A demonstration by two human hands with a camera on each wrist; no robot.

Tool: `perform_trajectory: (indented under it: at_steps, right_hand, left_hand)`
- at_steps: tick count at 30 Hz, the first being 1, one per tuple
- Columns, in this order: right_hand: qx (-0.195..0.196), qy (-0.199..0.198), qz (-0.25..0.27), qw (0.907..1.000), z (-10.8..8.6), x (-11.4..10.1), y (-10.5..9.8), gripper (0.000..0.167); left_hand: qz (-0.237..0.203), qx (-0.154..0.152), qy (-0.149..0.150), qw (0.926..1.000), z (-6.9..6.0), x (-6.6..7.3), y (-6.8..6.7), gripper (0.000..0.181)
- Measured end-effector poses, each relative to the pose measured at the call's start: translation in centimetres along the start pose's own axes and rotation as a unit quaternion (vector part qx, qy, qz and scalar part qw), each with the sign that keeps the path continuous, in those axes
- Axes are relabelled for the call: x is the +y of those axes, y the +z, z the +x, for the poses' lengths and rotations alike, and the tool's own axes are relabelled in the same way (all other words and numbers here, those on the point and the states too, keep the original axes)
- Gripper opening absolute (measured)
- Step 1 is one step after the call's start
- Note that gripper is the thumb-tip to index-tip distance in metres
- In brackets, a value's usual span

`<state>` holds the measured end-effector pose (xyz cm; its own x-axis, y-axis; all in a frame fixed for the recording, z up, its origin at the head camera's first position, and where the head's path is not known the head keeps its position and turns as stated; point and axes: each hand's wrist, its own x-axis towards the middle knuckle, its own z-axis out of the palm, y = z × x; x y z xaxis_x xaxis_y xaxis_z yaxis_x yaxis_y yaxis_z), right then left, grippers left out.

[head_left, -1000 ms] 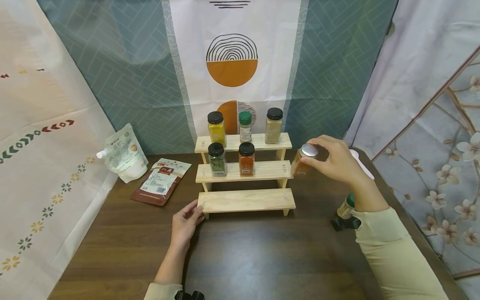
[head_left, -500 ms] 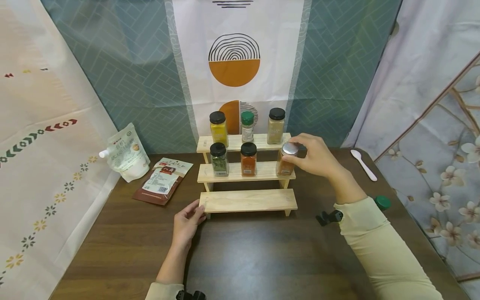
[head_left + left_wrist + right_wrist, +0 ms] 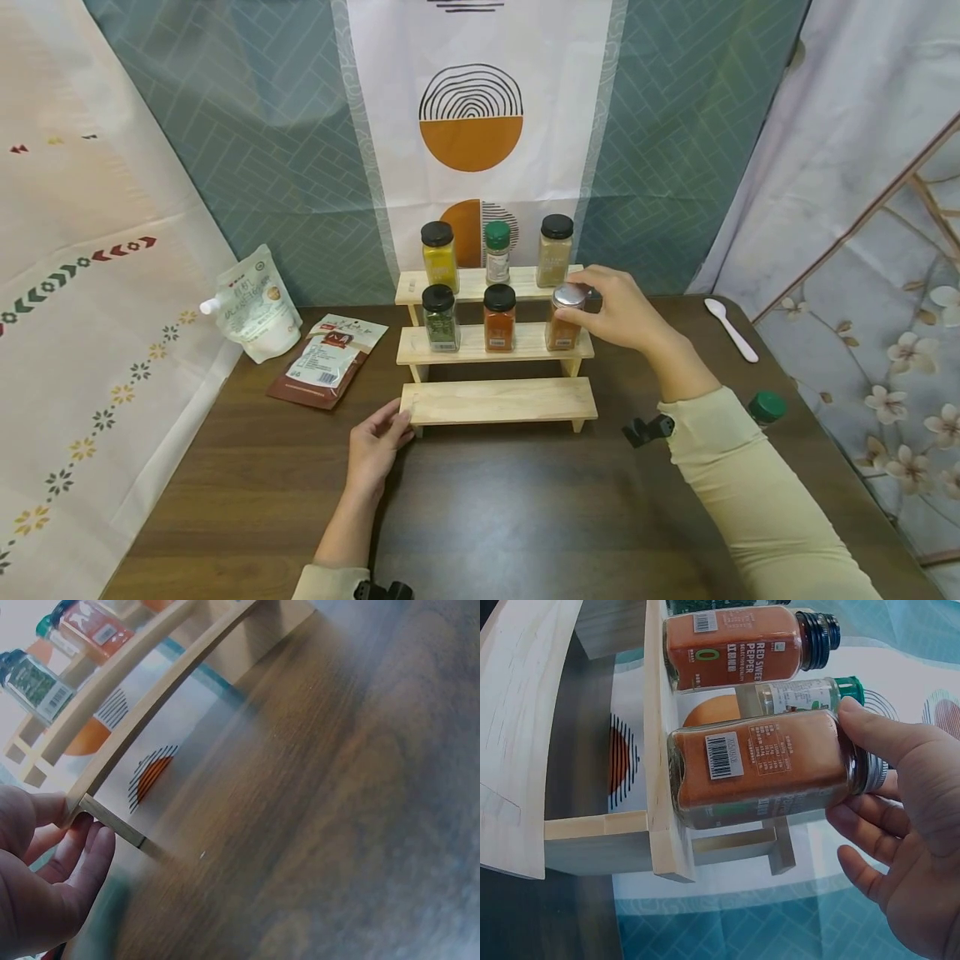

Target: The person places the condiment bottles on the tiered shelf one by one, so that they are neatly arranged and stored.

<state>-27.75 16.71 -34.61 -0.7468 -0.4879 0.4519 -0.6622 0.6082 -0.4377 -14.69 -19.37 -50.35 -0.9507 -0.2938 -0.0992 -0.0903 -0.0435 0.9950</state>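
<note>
My right hand (image 3: pixel 618 312) grips a spice jar (image 3: pixel 765 769) with orange-brown powder and a silver lid, near its top. The jar stands at the right end of the middle tier of a wooden three-step rack (image 3: pixel 498 402). Beside it on that tier are a red pepper jar (image 3: pixel 498 321) and a jar of green herbs (image 3: pixel 441 321), both black-lidded. On the top tier stand a yellow spice jar (image 3: pixel 440 258), a small green-capped bottle (image 3: pixel 497 254) and a beige powder jar (image 3: pixel 554 254). My left hand (image 3: pixel 372 442) pinches the lowest tier's left end between thumb and fingers.
A white spouted pouch (image 3: pixel 258 308) leans at the back left, with a brown-and-white packet (image 3: pixel 327 360) lying before it. At the right lie a white spoon (image 3: pixel 731 331) and a green-capped jar (image 3: pixel 767 408), partly hidden by the sleeve. Fabric hangs behind the table.
My right hand has brought the silver-lidded jar leftward from beside the rack onto the middle tier, then slid slightly further left. The left hand keeps its hold on the rack.
</note>
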Motion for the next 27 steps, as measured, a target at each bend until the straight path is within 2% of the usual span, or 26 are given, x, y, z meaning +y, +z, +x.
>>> perform_trajectory:
  at_steps: [11, 17, 27]
  right_hand:
    - [0.009, 0.013, 0.004, 0.9999, -1.1, 0.3, 0.1, 0.052]
    - [0.018, 0.030, -0.002, 0.9994, -3.2, 0.8, -0.5, 0.060]
    - [0.011, 0.058, -0.020, 0.9981, -7.2, 2.4, -1.6, 0.052]
  left_hand:
    - [-0.006, 0.000, -0.003, 1.0000, 0.1, -0.1, 0.1, 0.038]
    - [-0.010, 0.000, -0.005, 0.9999, 0.1, -0.1, 0.1, 0.039]
    - [-0.007, -0.004, -0.009, 0.9999, 0.1, -0.1, -0.1, 0.040]
